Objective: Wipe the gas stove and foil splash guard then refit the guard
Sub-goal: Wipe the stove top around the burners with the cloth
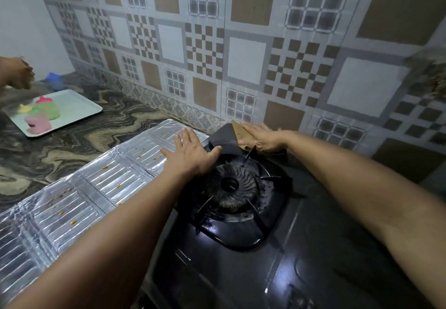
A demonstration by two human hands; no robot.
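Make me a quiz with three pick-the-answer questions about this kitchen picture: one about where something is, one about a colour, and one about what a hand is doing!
1. Where does the foil splash guard lie?
A. flat on the counter, left of the stove
B. upright against the wall
C. on the tray

2. What colour is the stove?
A. white
B. black
C. red

3. What is the right hand doing?
A. hanging idle
B. pressing a brown cloth on the stove's back corner
C. turning a knob

Answers:
1 A: the guard's panels lie spread on the marbled counter beside the burner.
2 B: its top is dark and glossy.
3 B: flat fingers rest on the brown cloth there.
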